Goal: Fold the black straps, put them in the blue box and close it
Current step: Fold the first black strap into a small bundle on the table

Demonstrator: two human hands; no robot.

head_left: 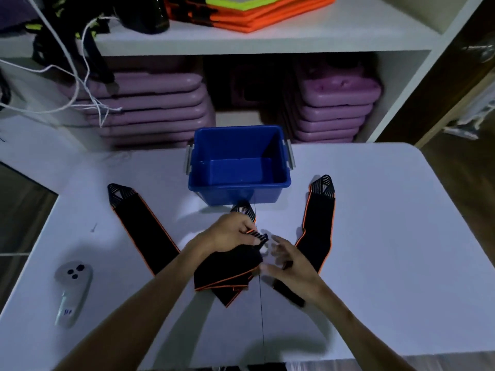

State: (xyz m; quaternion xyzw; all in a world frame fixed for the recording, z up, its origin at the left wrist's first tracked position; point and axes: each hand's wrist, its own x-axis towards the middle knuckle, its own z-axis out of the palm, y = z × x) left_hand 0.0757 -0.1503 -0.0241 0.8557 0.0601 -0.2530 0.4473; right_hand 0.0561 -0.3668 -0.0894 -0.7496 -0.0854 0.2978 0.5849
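An open blue box (239, 185) stands at the table's far middle, empty, with grey handles on both sides; no lid is in view. Three black straps with orange edging lie in front of it. The left strap (142, 226) lies flat and diagonal. The right strap (318, 226) also lies stretched out, its near end under my right wrist. The middle strap (227, 274) is partly folded into a bundle. My left hand (230, 234) pinches its ribbed end above the bundle. My right hand (289, 261) hovers just right of it, fingers spread and blurred.
A grey handheld controller (71, 293) lies near the table's left front edge. Behind the white table (388, 236) stand white shelves with stacked purple pads (150, 108), orange and yellow mats (254, 12) and loose white cords (80, 84).
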